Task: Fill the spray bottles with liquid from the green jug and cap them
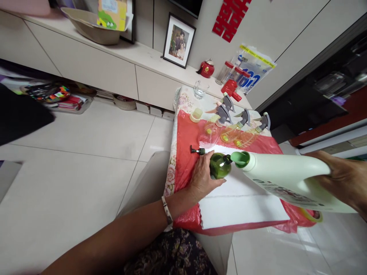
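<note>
My left hand is wrapped around a small green bottle whose neck is uncapped. With my right hand I grip the handle of a large pale green jug, tipped on its side. The jug's green spout lies right at the small bottle's mouth; whether liquid is flowing I cannot tell. A dark pump top lies just beyond my left hand. Under the bottle is a white cloth spread on red plastic sheeting.
Several clear spray bottles with grey trigger heads stand behind the cloth. A pale yellow cap and a glass mug are at the far left of the table. A yellow-green ring is at the right edge.
</note>
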`<state>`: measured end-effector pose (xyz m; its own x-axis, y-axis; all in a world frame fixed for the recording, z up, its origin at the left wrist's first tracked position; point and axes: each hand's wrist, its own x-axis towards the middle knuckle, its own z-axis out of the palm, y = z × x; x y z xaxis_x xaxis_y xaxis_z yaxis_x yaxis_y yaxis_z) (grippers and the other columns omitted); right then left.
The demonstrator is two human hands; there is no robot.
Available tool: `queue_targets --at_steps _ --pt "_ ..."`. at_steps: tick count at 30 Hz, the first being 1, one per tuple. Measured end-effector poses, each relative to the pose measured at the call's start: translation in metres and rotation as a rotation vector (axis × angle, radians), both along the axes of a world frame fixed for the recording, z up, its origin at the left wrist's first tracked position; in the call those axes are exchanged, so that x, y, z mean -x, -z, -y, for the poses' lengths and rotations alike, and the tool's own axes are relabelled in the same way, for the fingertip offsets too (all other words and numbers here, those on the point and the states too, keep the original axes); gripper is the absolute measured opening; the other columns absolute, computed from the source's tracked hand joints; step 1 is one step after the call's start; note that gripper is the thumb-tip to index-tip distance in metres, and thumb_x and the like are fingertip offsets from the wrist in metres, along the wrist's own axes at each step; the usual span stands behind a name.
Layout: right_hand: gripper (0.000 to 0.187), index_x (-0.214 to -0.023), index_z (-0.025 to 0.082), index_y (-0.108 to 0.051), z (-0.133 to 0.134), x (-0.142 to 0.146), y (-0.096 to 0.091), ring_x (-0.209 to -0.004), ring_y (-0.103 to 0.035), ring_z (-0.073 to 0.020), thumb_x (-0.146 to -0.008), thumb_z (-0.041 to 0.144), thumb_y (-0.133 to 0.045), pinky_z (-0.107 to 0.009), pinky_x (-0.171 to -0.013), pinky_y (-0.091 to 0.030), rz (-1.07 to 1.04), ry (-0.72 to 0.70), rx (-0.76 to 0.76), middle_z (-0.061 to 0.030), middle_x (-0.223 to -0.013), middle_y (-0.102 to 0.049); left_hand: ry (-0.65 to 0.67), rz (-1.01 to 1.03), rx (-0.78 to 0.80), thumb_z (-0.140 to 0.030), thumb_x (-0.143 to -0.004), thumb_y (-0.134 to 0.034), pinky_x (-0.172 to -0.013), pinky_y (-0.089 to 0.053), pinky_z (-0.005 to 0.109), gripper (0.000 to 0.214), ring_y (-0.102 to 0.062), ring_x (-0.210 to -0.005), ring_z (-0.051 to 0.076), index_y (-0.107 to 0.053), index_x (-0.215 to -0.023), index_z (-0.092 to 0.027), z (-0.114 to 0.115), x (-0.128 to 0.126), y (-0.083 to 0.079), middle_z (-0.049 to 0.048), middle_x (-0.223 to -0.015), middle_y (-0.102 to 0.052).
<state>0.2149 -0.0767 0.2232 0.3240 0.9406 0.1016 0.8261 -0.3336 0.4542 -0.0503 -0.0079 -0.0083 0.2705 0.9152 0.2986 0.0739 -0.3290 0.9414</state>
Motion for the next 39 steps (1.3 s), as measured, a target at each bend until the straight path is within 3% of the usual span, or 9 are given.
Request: queue_targets --at_steps 5,21,28,39 --pt "0.058 -0.106 0.035 -0.068 -0.003 0.003 -0.004 -0.063 -0.06 -0.0231 -0.059 0.056 -0.042 -0.031 -0.056 -0.041 -0.052 0.063 0.021 -0.0001 -0.079 -0.067 0.007 0.009 -0.004 -0.017 -0.059 -0.089 -0.112 -0.042 0.054 0.101 -0.05 -0.133 0.035 -0.034 -0.143 -0.023 0.0 0.0 0.0 0.013 -0.136 -0.053" --pt "0.057 -0.099 0.034 -0.071 -0.004 0.011 -0.009 -0.059 -0.059 -0.0235 -0.054 0.053 -0.043 -0.03 -0.052 -0.039 -0.056 0.058 0.004 -0.0007 -0.074 -0.066 -0.002 -0.025 -0.028 -0.019 -0.06 -0.088 -0.109 -0.045 0.054 0.1 -0.053 -0.129 0.035 -0.033 -0.143 -0.022 0.001 0.0 0.001 0.0136 -0.133 -0.053" --pt "0.054 -0.101 0.034 -0.069 -0.002 0.004 -0.008 -0.059 -0.059 -0.0222 -0.058 0.053 -0.044 -0.03 -0.052 -0.038 -0.029 0.005 0.004 -0.0011 -0.079 -0.067 -0.003 -0.02 -0.037 -0.018 -0.06 -0.088 -0.11 -0.044 0.056 0.1 -0.051 -0.131 0.036 -0.032 -0.143 -0.023 0.001 -0.001 0.003 0.0132 -0.134 -0.053" --pt "0.055 -0.105 0.038 -0.067 -0.003 0.004 -0.009 -0.065 -0.061 -0.0232 -0.058 0.054 -0.043 -0.032 -0.056 -0.041 -0.022 0.082 0.049 0.002 -0.081 -0.067 0.0 -0.037 -0.019 -0.018 -0.059 -0.088 -0.109 -0.045 0.054 0.098 -0.052 -0.129 0.035 -0.034 -0.142 -0.02 0.001 0.0 0.0 0.0142 -0.132 -0.054"
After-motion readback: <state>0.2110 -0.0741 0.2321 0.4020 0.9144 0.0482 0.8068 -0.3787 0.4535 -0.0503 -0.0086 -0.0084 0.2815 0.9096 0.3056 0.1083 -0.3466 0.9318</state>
